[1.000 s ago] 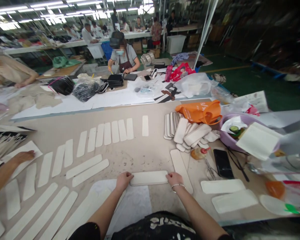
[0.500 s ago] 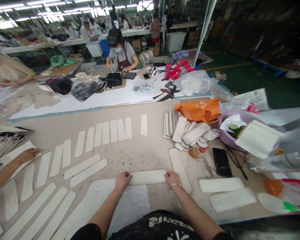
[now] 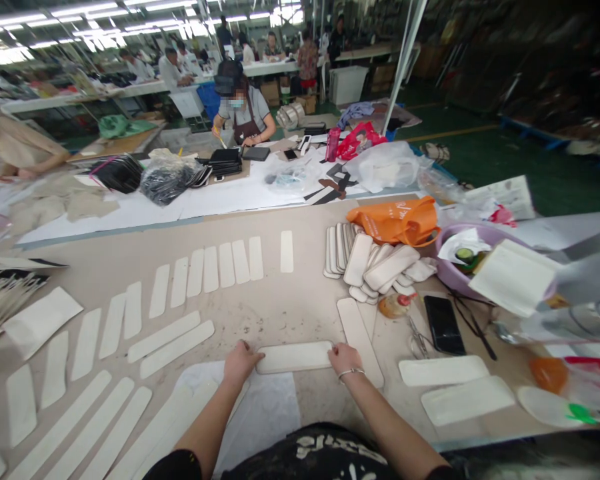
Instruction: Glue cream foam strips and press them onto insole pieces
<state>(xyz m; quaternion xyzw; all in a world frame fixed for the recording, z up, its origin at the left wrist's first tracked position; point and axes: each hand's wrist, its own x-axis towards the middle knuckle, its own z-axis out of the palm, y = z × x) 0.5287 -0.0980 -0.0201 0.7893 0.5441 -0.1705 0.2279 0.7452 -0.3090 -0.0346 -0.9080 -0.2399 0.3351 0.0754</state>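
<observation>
A long cream strip with rounded corners (image 3: pixel 295 357) lies crosswise in front of me. My right hand (image 3: pixel 345 360), with a bracelet at the wrist, pinches its right end. At the strip's left end is my left hand (image 3: pixel 242 361), fingers bent together with the tips close to the edge; whether they grip it is too small to tell. Another long strip (image 3: pixel 355 333) slants down just beyond my right hand. Under my left forearm are a white sheet (image 3: pixel 273 407) and more pale strips (image 3: pixel 173 427).
Rows of cream strips (image 3: pixel 113 327) cover the left side. Back right are a heap of strips (image 3: pixel 393 267), an orange bag (image 3: pixel 400 220) and a purple basin (image 3: pixel 447 270). A glue bottle (image 3: pixel 397 305), scissors (image 3: pixel 419 340) and a phone (image 3: pixel 444 325) lie at right.
My left hand has shifted slightly left and up, its fingers less tightly over the strip's end. Another person's hand at the far left has gone from view.
</observation>
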